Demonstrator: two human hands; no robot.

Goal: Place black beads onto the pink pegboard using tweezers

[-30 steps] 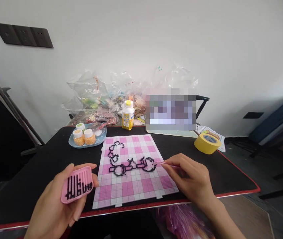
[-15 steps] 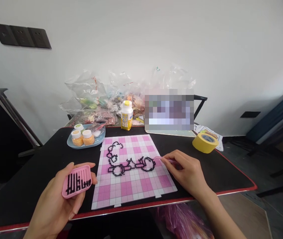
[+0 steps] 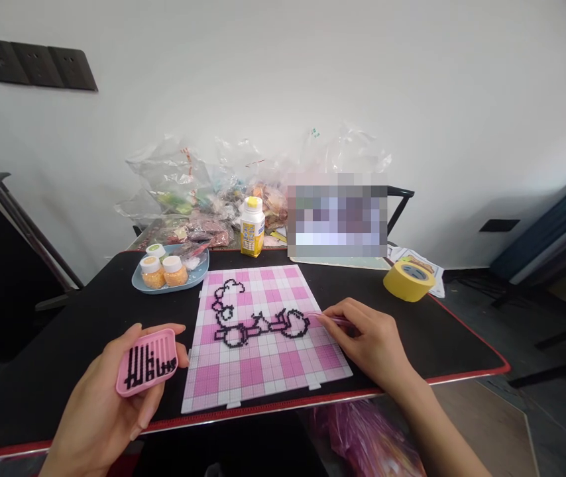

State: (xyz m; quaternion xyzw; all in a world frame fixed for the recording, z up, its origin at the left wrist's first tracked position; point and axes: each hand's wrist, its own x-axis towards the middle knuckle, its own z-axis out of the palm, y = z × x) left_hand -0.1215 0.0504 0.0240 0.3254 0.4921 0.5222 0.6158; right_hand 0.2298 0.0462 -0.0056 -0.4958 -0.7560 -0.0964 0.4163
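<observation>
My left hand (image 3: 109, 377) is closed around a small pink ridged tray (image 3: 168, 344), tilted toward me, with black beads (image 3: 138, 364) lined up in its grooves. In front of me lies a pink and white checked pegboard (image 3: 258, 374). Black beads on it form an outline (image 3: 234, 336) of round and straight shapes. Over the board's right edge, my right hand (image 3: 365, 334) pinches pink tweezers (image 3: 330, 319). Their tip points left, close to the outline's rightmost ring; whether a bead sits in it is too small to tell.
A blue plate (image 3: 196, 278) holds bead jars (image 3: 175, 271) at the back left. Behind the board stand a yellow and white bottle (image 3: 252, 228) and a blurred screen (image 3: 337, 218). Clear bags (image 3: 173, 172) pile along the wall. Yellow tape (image 3: 407, 281) lies at the right.
The tweezers have drawn back slightly to the right, off the rightmost bead ring. My left hand keeps its hold on the tray. The whole view has shifted a little.
</observation>
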